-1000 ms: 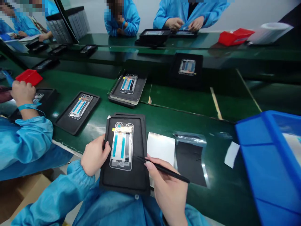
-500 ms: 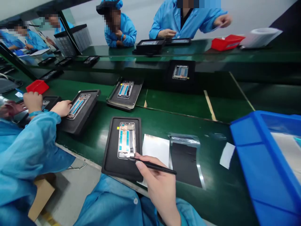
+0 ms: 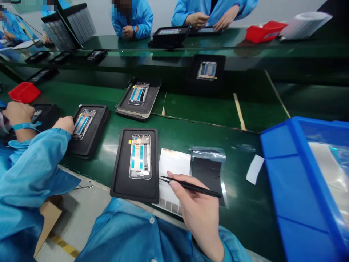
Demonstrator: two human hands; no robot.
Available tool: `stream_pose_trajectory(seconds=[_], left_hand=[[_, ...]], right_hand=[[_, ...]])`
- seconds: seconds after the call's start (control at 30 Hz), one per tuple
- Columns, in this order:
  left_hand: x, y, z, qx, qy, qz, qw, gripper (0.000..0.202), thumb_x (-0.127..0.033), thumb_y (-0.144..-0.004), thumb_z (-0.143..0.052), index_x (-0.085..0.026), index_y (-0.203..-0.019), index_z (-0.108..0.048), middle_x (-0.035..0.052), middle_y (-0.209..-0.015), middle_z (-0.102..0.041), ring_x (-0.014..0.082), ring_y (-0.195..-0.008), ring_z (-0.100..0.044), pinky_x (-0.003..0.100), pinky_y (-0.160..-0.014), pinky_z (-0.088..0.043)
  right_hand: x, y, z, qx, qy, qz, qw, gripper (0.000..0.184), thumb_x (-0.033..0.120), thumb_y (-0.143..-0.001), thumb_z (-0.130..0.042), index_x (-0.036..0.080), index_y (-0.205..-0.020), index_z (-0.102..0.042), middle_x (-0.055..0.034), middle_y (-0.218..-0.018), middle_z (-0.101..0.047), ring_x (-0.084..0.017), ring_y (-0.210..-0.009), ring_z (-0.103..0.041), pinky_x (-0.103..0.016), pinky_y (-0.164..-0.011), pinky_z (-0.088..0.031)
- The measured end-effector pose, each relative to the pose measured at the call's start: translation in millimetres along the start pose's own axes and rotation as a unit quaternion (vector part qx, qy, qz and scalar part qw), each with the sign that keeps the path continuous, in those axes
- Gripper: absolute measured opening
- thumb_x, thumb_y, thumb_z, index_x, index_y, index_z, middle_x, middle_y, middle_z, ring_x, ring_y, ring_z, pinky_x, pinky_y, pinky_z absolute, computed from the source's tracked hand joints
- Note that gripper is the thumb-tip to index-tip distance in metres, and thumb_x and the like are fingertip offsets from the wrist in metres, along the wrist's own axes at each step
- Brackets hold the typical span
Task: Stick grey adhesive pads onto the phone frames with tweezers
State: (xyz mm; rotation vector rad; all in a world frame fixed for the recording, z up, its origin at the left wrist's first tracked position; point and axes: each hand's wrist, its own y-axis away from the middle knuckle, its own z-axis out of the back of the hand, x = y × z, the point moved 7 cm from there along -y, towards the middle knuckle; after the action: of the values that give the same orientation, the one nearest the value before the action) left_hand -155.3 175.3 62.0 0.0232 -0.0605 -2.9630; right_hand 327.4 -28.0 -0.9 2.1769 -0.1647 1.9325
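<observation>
My right hand [image 3: 197,207] grips black tweezers [image 3: 195,187] whose tips point left and stand slightly apart. Those tips are over the left part of a white sheet [image 3: 174,163], beside the black tray [image 3: 120,171]. In that tray lies an opened phone frame [image 3: 140,156] with blue strips and a yellow tab at its upper left. Whether anything sits between the tips is too small to tell. A black sheet with clear film [image 3: 205,173] lies partly behind my right hand. My left hand is out of view.
At left, a co-worker's hand [image 3: 65,124] touches a phone frame in another tray [image 3: 95,134]. More trays stand farther back. A blue bin [image 3: 283,178] blocks the right side, with a white paper piece [image 3: 255,169] beside it. Red boxes [image 3: 24,92] and other workers are beyond.
My right hand has drawn the tweezers off the phone frame's lower edge, rightward to the white sheet. The view has shifted slightly. A co-worker opposite has brought both hands together.
</observation>
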Motion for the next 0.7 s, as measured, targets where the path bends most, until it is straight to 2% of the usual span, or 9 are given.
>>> stream_pose_trajectory(seconds=[0.1, 0.17, 0.2, 0.23, 0.27, 0.37, 0.47, 0.57, 0.7], left_hand=[[-18.9, 21.8, 10.8, -0.001, -0.052, 0.073, 0.996, 0.038, -0.036, -0.095, -0.056, -0.008, -0.121, -0.058, 0.0159, -0.117, -0.065, 0.0307, -0.106, -0.064, 0.052, -0.09, -0.053], [-62.3, 38.4, 24.8, -0.039, -0.07, 0.062, 0.995, 0.047, -0.031, -0.095, -0.049, -0.005, -0.134, -0.048, 0.0218, -0.127, -0.06, 0.0386, -0.117, -0.059, 0.059, -0.095, -0.048], [-94.7, 48.0, 30.7, -0.061, -0.07, 0.027, 0.995, 0.052, -0.032, -0.095, -0.047, -0.01, -0.142, -0.041, 0.0202, -0.135, -0.056, 0.0382, -0.123, -0.055, 0.059, -0.1, -0.046], [-135.4, 59.9, 37.8, -0.104, -0.065, -0.042, 0.992, 0.052, -0.03, -0.093, -0.048, -0.015, -0.143, -0.042, 0.0156, -0.134, -0.059, 0.0352, -0.123, -0.056, 0.055, -0.104, -0.044], [-181.6, 74.3, 38.0, -0.108, -0.034, -0.14, 0.984, 0.048, -0.03, -0.094, -0.048, -0.019, -0.14, -0.046, 0.0104, -0.13, -0.062, 0.0308, -0.122, -0.057, 0.049, -0.106, -0.045], [-315.5, 128.9, 20.7, -0.036, 0.076, -0.4, 0.913, 0.033, -0.034, -0.096, -0.051, -0.023, -0.125, -0.06, 0.0059, -0.124, -0.066, 0.0251, -0.115, -0.059, 0.039, -0.103, -0.046], [-413.7, 165.2, -11.6, 0.034, 0.099, -0.514, 0.851, 0.031, -0.034, -0.092, -0.063, -0.022, -0.12, -0.062, 0.0081, -0.127, -0.064, 0.0277, -0.116, -0.057, 0.04, -0.098, -0.046], [-467.3, 168.7, -40.6, 0.068, 0.112, -0.53, 0.838, 0.046, -0.038, -0.083, -0.076, -0.022, -0.123, -0.059, 0.0085, -0.127, -0.061, 0.0293, -0.114, -0.056, 0.041, -0.092, -0.047], [-486.2, 161.1, -60.3, 0.098, 0.11, -0.542, 0.827, 0.034, -0.024, -0.08, -0.078, -0.021, -0.11, -0.062, 0.0059, -0.113, -0.066, 0.0253, -0.103, -0.06, 0.037, -0.089, -0.047]], right_hand=[[-3.0, 0.3, 23.8, -0.025, 0.011, 0.006, 1.0, 0.015, 0.027, -0.079, -0.083, 0.026, -0.093, -0.078, -0.0057, -0.096, -0.081, -0.024, -0.09, -0.077, -0.033, -0.076, -0.064], [-1.6, -0.1, 46.9, -0.061, 0.027, 0.022, 0.998, 0.017, 0.026, -0.078, -0.083, 0.027, -0.094, -0.078, -0.0048, -0.095, -0.08, -0.022, -0.085, -0.077, -0.032, -0.07, -0.063], [0.2, -0.9, 60.1, -0.085, 0.038, 0.033, 0.995, 0.017, 0.025, -0.078, -0.083, 0.026, -0.094, -0.078, -0.0047, -0.094, -0.08, -0.022, -0.084, -0.077, -0.032, -0.07, -0.063], [2.5, -2.1, 73.5, -0.111, 0.05, 0.045, 0.992, 0.018, 0.025, -0.077, -0.084, 0.026, -0.094, -0.078, -0.0047, -0.094, -0.08, -0.022, -0.083, -0.076, -0.033, -0.072, -0.063], [5.2, -3.9, 86.9, -0.138, 0.064, 0.057, 0.987, 0.019, 0.025, -0.077, -0.084, 0.025, -0.094, -0.078, -0.0049, -0.093, -0.08, -0.023, -0.084, -0.076, -0.035, -0.075, -0.063], [13.2, -11.5, 122.7, -0.217, 0.099, 0.09, 0.967, 0.019, 0.026, -0.076, -0.085, 0.023, -0.093, -0.078, -0.0049, -0.091, -0.08, -0.023, -0.085, -0.076, -0.038, -0.079, -0.062], [17.7, -21.4, 143.8, -0.262, 0.104, 0.116, 0.953, 0.018, 0.027, -0.076, -0.084, 0.022, -0.091, -0.078, -0.0048, -0.09, -0.08, -0.022, -0.082, -0.076, -0.037, -0.078, -0.061], [19.7, -31.7, 149.8, -0.264, 0.097, 0.121, 0.952, 0.017, 0.029, -0.076, -0.084, 0.022, -0.09, -0.078, -0.0048, -0.089, -0.08, -0.022, -0.083, -0.076, -0.038, -0.079, -0.062], [25.7, -44.2, 146.1, -0.23, 0.106, 0.118, 0.96, 0.015, 0.031, -0.076, -0.082, 0.023, -0.088, -0.077, -0.0045, -0.089, -0.08, -0.023, -0.084, -0.076, -0.039, -0.08, -0.063]])
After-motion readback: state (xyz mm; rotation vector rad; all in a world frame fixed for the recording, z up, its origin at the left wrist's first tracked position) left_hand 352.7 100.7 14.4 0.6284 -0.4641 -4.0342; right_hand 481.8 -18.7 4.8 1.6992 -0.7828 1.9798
